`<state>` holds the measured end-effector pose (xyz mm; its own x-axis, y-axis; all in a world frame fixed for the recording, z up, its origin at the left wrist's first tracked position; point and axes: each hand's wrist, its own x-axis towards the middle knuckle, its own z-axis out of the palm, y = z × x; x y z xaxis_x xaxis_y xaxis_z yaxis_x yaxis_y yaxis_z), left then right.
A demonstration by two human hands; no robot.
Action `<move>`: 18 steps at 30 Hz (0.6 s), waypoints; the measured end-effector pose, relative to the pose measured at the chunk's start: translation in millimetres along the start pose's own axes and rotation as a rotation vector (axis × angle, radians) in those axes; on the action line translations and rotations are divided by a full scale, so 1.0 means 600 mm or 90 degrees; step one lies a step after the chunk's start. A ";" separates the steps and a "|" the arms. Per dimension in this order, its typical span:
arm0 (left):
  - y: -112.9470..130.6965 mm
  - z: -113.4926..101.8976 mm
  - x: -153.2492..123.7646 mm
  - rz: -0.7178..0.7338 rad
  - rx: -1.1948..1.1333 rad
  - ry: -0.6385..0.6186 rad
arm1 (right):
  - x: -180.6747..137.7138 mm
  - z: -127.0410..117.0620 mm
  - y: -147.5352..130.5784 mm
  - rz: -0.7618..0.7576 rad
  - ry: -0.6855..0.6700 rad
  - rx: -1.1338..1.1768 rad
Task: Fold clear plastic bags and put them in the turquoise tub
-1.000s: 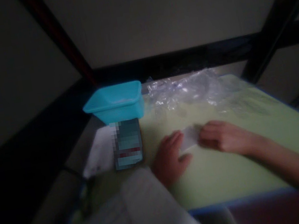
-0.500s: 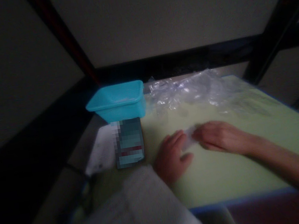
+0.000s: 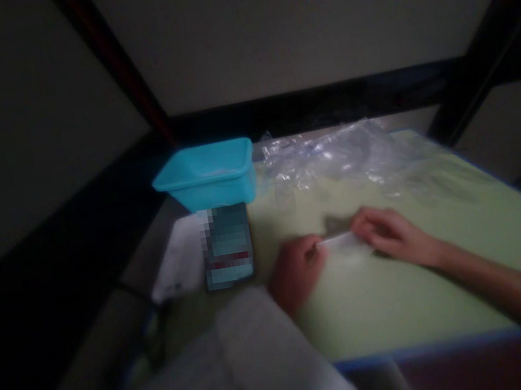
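Stretched between my hands is a small, whitish, see-through piece that looks like a plastic bag (image 3: 341, 241); the picture is too blurred to be sure. My left hand (image 3: 299, 272), below a light grey sleeve, pinches its left end between thumb and fingers. At the other end, the fingers of my right hand (image 3: 388, 232) are closed on it, with the forearm bare. A faint shadow on the yellow-green table top (image 3: 406, 304) lies just behind the piece.
Crumpled clear plastic bags (image 3: 343, 152) spread along the table's back. An open turquoise basin (image 3: 213, 189) stands at the back left. Before it lie a pixelated phone-like object (image 3: 228, 246) and a white sheet (image 3: 178, 254). A dark cable (image 3: 135, 294) runs at the left edge.
My left hand's spread fingers have closed on the left end of the piece. The piece now shows as a thin, nearly level strip, and my right hand has shifted slightly right.
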<state>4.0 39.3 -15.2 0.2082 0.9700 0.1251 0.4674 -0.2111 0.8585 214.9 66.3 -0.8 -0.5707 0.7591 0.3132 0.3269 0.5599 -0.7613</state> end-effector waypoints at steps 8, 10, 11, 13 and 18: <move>-0.002 -0.004 0.009 -0.079 -0.153 -0.097 | 0.012 -0.002 0.001 0.168 0.078 0.187; -0.001 -0.006 0.012 -0.098 -0.179 -0.101 | 0.013 -0.001 0.003 0.196 0.081 0.251; -0.001 -0.007 0.013 -0.106 -0.187 -0.095 | 0.013 0.000 0.003 0.205 0.081 0.279; 0.000 -0.008 0.014 -0.117 -0.199 -0.078 | 0.013 0.000 0.003 0.210 0.079 0.307; 0.001 -0.011 0.014 -0.121 -0.214 -0.045 | 0.015 0.003 -0.004 0.162 0.068 0.214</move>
<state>0.4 48.2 -10.6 0.2089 0.9749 -0.0767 0.1982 0.0346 0.9795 207.9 71.2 2.6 -0.4167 0.8988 0.1359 0.1733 0.2253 -0.9587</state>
